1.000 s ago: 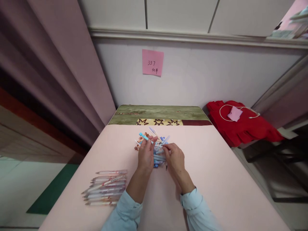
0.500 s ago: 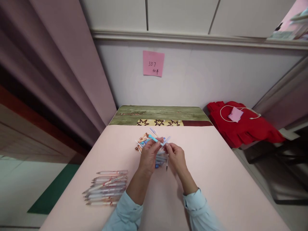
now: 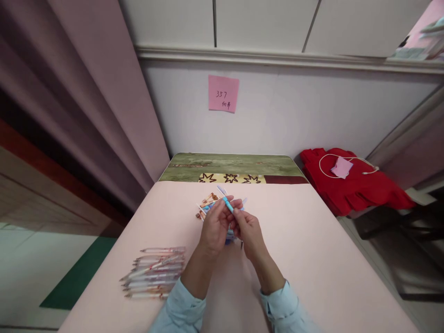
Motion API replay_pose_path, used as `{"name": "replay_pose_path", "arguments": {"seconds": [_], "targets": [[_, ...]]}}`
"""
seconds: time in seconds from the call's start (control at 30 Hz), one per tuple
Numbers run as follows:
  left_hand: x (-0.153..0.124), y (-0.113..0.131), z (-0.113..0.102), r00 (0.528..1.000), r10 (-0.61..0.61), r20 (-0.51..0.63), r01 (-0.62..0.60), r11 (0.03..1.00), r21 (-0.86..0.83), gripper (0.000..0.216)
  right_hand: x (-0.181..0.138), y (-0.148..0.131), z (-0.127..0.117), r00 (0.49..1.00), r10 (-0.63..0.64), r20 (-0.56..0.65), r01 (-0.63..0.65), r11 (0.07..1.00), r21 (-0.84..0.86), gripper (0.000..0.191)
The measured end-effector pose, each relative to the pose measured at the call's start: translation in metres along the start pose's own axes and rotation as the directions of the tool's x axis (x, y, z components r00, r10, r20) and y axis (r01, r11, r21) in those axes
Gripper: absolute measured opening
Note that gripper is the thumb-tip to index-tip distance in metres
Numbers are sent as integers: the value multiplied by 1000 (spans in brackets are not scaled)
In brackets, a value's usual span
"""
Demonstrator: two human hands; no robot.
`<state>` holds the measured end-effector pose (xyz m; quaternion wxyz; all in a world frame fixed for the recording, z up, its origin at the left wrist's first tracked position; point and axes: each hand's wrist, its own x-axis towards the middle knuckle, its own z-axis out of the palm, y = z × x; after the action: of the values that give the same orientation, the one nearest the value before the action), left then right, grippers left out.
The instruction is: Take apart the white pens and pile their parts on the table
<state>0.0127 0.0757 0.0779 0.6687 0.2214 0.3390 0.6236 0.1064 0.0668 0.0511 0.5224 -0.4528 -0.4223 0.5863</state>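
Note:
A light-blue pen barrel [image 3: 228,205] slants between my two hands above the middle of the table. My left hand [image 3: 213,229] is closed about its upper part. The thumb and fingers of my right hand [image 3: 250,231] pinch its lower end. Beneath and behind them is a mixed pile of pen parts [image 3: 208,203], blue, orange-brown and white, partly hidden by my hands. To the left of my left forearm lies a stack of clear pens [image 3: 156,273] with thin tips, mostly pointing left.
A pale pink sheet [image 3: 291,259] covers the table, with a green patterned strip [image 3: 236,162] at the far edge. On the wall is a pink note [image 3: 223,94]. Red cloth [image 3: 350,189] with a white cable lies at the right, and a curtain [image 3: 104,83] hangs at the left.
The blue barrel has swung steeper and moved slightly right. My right hand has shifted from the clear piece beside it onto its lower end. The view has moved slightly.

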Motion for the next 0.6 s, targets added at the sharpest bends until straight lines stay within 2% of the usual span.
{"name": "replay_pose_path", "arguments": {"seconds": [0.07,0.17,0.33,0.43,0.6], "targets": [[1,0,0,994,47,-95,-53,996,-65,27,-3,4,5,998,-61,-2,60,989,-138,40],[2,-2,-2,984,35,-172,-58,989,-133,19,-8,6,12,989,-137,49,145,931,-335,36],[1,-5,-5,970,37,-238,-66,991,-114,20,-14,0,16,953,-270,134,289,694,-660,28],[-2,-4,-5,963,95,-253,-114,992,-61,25,-15,-2,16,936,-308,170,335,632,-699,26],[-3,-1,-3,956,170,-238,-177,984,-7,27,-16,1,18,927,-334,168,354,637,-685,29]]}}
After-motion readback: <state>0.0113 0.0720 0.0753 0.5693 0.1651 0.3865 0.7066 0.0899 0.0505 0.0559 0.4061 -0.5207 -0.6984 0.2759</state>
